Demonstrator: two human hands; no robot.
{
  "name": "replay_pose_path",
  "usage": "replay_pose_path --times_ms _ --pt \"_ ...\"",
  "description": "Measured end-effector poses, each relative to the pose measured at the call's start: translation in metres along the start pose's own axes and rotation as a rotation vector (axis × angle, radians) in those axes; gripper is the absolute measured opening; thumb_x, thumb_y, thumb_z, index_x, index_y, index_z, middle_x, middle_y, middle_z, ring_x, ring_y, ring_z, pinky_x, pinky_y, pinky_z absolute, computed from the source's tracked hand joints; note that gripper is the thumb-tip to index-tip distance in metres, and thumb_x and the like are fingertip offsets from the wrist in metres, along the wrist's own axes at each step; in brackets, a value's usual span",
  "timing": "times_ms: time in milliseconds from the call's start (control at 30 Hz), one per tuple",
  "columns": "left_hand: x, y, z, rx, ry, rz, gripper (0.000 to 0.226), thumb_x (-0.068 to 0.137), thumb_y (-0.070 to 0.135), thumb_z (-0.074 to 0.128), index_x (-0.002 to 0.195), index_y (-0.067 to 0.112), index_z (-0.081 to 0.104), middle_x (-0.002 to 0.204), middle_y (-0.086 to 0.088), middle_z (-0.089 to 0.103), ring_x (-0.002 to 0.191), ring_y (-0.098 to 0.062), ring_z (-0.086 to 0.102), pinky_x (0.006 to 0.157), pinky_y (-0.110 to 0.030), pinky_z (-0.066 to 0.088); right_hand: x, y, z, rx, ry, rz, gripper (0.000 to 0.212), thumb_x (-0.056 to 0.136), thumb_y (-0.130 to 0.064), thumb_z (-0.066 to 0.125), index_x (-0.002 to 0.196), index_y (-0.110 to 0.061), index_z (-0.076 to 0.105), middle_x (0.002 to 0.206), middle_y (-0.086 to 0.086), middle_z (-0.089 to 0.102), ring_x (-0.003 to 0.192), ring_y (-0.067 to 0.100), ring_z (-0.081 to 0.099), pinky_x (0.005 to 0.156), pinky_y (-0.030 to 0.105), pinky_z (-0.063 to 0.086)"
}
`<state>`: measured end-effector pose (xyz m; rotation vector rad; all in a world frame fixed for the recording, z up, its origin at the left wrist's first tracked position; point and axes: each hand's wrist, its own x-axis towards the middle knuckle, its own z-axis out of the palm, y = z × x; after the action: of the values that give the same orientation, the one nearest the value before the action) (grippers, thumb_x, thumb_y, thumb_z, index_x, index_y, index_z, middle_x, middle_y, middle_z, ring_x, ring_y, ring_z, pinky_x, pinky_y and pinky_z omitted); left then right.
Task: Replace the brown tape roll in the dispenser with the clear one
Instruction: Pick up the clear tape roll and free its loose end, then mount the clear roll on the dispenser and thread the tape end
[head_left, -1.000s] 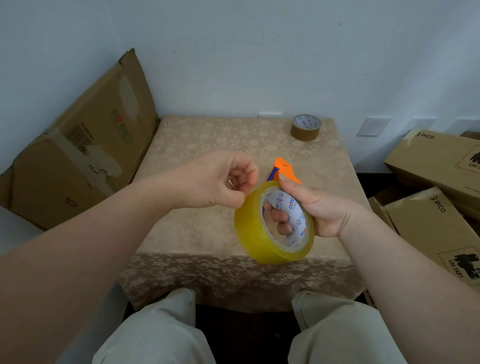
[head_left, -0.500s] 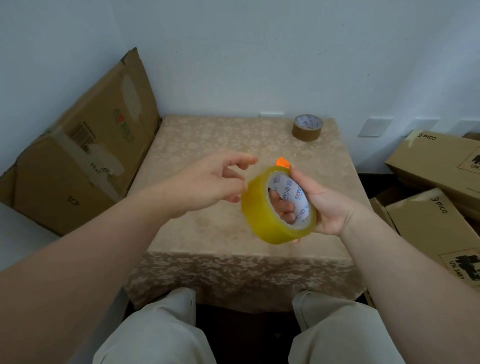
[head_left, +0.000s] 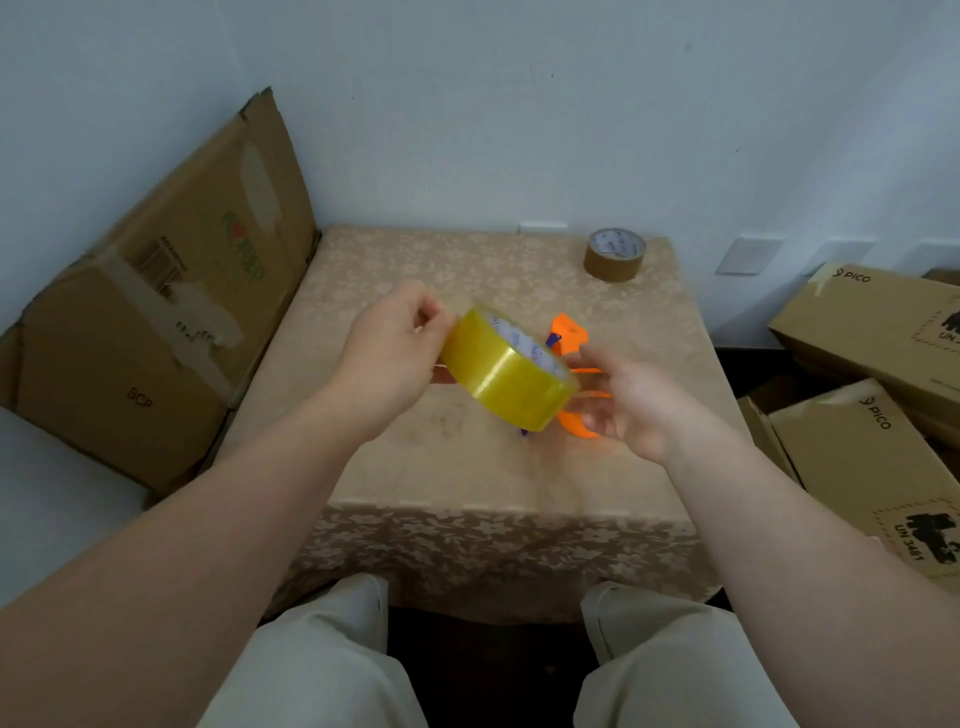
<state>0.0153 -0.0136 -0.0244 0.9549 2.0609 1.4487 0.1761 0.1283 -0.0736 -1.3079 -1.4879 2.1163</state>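
The clear roll (head_left: 506, 376) has passed from the right hand (head_left: 636, 402) to the left hand (head_left: 392, 353), whose grip pinches its rim, holding it tilted above the beige, floral desk (head_left: 415, 270). The right hand hangs just behind, fingers loosely spread; whether its grip holds anything I cannot tell. The orange dispenser (head_left: 569, 330) shows behind the roll. The brown roll (head_left: 614, 255) stands at the desk's far right corner, near a white wall (head_left: 519, 104). On the right, boxes (head_left: 857, 447) read "PICO" and "UN 3481"; the left box (head_left: 156, 312) reads "SCP".
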Motion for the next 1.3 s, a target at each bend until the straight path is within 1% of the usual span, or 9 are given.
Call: replay_pose_path --times_ms 100,233,433,533,633,700,800,900,1300 --pt "0.005 -0.010 -0.002 0.173 0.068 -0.009 0.021 0.090 0.013 0.050 0.070 0.018 0.049 0.074 -0.005 0.056 0.058 -0.016 0.061 0.060 -0.040 0.059 0.007 0.008 0.004 -0.529 0.209 -0.202 0.020 0.081 -0.011 0.053 0.083 -0.026 0.067 0.079 0.000 0.060 0.069 0.017 0.055 0.055 0.027 0.042" --pt "0.005 -0.026 0.001 0.291 0.021 -0.049 0.014 0.091 0.016 0.049 0.077 0.013 0.052 0.076 -0.005 0.056 0.064 -0.022 0.064 0.063 -0.047 0.058 0.020 0.022 0.016 -1.033 0.294 -0.326 0.029 0.074 -0.009 0.055 0.095 -0.023 0.069 0.096 0.009 0.068 0.090 0.031 0.062 0.067 0.033 0.046" --pt "0.006 -0.037 0.005 0.338 -0.017 -0.082 0.012 0.089 0.014 0.050 0.085 0.004 0.054 0.081 -0.011 0.056 0.077 -0.035 0.063 0.069 -0.050 0.056 0.047 0.035 0.010 -1.131 0.403 -0.384 0.038 0.076 -0.011 0.055 0.110 -0.024 0.043 0.075 0.002 0.050 0.053 0.013 0.039 0.045 0.021 0.026" --pt "0.009 -0.041 0.005 0.370 -0.022 -0.066 0.013 0.088 0.013 0.051 0.087 0.002 0.057 0.090 -0.020 0.060 0.088 -0.038 0.060 0.078 -0.049 0.053 0.050 0.038 0.010 -1.015 0.428 -0.446 0.050 0.078 -0.009 0.051 0.121 -0.031 0.039 0.074 0.004 0.049 0.056 0.020 0.047 0.045 0.023 0.031" --pt "0.011 -0.043 0.005 0.339 -0.028 -0.093 0.012 0.089 0.014 0.051 0.087 0.003 0.057 0.093 -0.022 0.061 0.091 -0.038 0.059 0.081 -0.050 0.052 0.051 0.033 0.012 -0.796 0.418 -0.326 0.025 0.080 -0.008 0.054 0.101 -0.020 0.055 0.071 0.003 0.059 0.066 0.031 0.056 0.054 0.026 0.046" --pt "0.013 -0.043 0.003 0.315 -0.024 -0.114 0.010 0.089 0.014 0.052 0.085 0.006 0.056 0.091 -0.021 0.061 0.091 -0.039 0.059 0.082 -0.051 0.051 0.042 0.025 0.016 -0.414 0.272 -0.241 0.019 0.081 -0.006 0.059 0.098 -0.012 0.063 0.087 0.012 0.069 0.077 0.028 0.065 0.068 0.031 0.053" --pt "0.015 -0.037 0.001 0.272 -0.014 -0.142 0.011 0.088 0.016 0.052 0.082 0.009 0.057 0.085 -0.015 0.058 0.091 -0.038 0.059 0.082 -0.053 0.052 0.022 0.009 0.022 0.136 0.039 -0.254 0.019 0.087 -0.001 0.051 0.095 -0.011 0.064 0.071 0.004 0.071 0.062 0.013 0.067 0.065 0.028 0.052" --pt "0.015 -0.026 -0.002 0.233 -0.012 -0.149 0.014 0.088 0.018 0.051 0.083 0.008 0.058 0.089 -0.016 0.061 0.092 -0.037 0.061 0.082 -0.053 0.052 0.004 -0.002 0.025 0.386 -0.076 -0.262 0.017 0.091 -0.008 0.049 0.093 -0.018 0.063 0.066 -0.003 0.072 0.062 0.010 0.066 0.065 0.028 0.053" --pt "0.002 0.022 -0.004 0.032 -0.176 -0.311 0.009 0.087 0.008 0.048 0.081 0.007 0.054 0.067 -0.010 0.062 0.054 -0.019 0.062 0.052 -0.029 0.056 -0.035 -0.007 0.033 0.338 -0.277 -0.351 0.021 0.090 -0.034 0.058 0.106 -0.025 0.067 0.096 0.000 0.075 0.086 0.017 0.071 0.072 0.036 0.057"
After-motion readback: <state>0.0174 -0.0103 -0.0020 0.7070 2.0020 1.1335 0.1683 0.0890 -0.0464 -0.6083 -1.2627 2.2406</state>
